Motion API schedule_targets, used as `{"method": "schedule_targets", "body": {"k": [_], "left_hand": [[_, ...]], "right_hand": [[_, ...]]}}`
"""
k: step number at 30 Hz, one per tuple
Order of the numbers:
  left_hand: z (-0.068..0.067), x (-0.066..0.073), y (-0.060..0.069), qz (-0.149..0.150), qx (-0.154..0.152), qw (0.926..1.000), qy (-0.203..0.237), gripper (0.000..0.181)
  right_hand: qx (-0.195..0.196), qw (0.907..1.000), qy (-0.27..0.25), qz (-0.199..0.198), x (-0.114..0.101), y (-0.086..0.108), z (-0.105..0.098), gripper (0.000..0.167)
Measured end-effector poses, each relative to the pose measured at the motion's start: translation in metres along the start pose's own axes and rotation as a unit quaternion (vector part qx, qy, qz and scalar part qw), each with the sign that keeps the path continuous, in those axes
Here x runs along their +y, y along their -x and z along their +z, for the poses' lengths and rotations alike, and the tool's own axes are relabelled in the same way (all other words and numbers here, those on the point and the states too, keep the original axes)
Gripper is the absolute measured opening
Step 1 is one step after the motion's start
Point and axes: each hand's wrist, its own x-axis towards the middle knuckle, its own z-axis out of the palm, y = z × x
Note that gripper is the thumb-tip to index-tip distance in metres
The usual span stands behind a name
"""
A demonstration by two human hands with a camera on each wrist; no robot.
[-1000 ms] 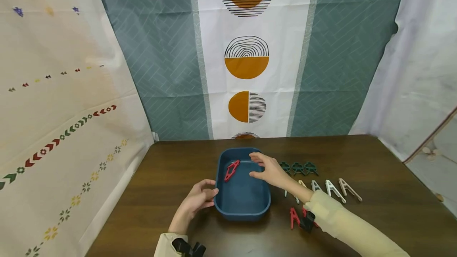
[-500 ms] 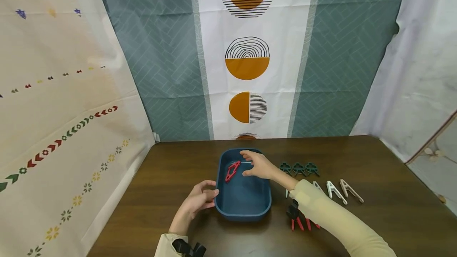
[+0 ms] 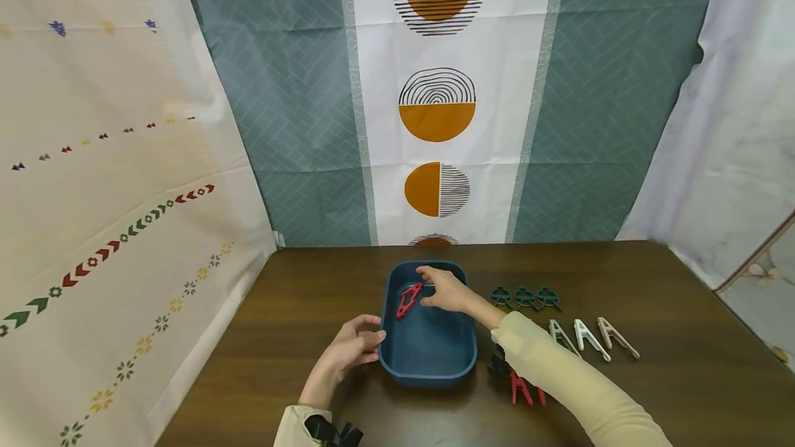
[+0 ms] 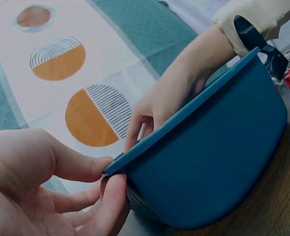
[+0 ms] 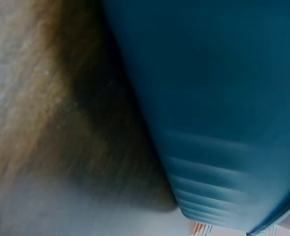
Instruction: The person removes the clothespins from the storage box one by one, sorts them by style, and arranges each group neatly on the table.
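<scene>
My left hand (image 3: 349, 349) pinches the left rim of a blue plastic basin (image 3: 428, 357) between thumb and fingers, as the left wrist view shows closely. A red A-shaped plastic clip (image 3: 408, 301), possibly two joined, lies in the basin toward its upper left. Over the basin's far half is my right hand (image 3: 450, 292), its thumb and fingers apart, just right of the red clip. In the left wrist view the right hand's fingertips dip behind the rim and are hidden. Only the basin's outer wall (image 5: 209, 98) and a sliver of hand fill the right wrist view.
Right of the basin stand green clips (image 3: 525, 297) in a row, then pale clips (image 3: 590, 338), with red clips (image 3: 522, 388) nearer me, partly covered by my right sleeve (image 3: 559, 378). All are on the dark wooden table (image 3: 323, 281), backed by a patterned cloth (image 3: 298, 123).
My right hand has moved left over the basin, closer to the red clip. The left hand keeps its hold on the rim. The head view has shifted slightly.
</scene>
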Motion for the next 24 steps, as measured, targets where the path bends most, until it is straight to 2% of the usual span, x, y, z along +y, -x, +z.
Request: {"method": "schedule_targets", "body": {"k": [7, 10, 19, 24], "left_hand": [[0.000, -0.001, 0.000, -0.002, -0.005, 1.0000, 0.002, 0.046], [-0.001, -0.002, 0.000, -0.005, -0.009, 0.9999, 0.006, 0.046], [-0.002, -0.005, -0.003, -0.014, -0.018, 0.9997, 0.007, 0.047], [-0.004, -0.004, -0.005, -0.018, -0.018, 0.9996, 0.012, 0.046]], "right_hand": [[-0.032, 0.9995, -0.001, 0.006, 0.003, -0.005, 0.005, 0.065], [-0.051, 0.9986, 0.016, 0.001, 0.005, -0.007, 0.009, 0.064], [-0.077, 0.9899, 0.087, -0.081, 0.006, -0.008, 0.017, 0.048], [-0.090, 0.9862, 0.086, -0.109, 0.006, -0.010, 0.018, 0.044]]}}
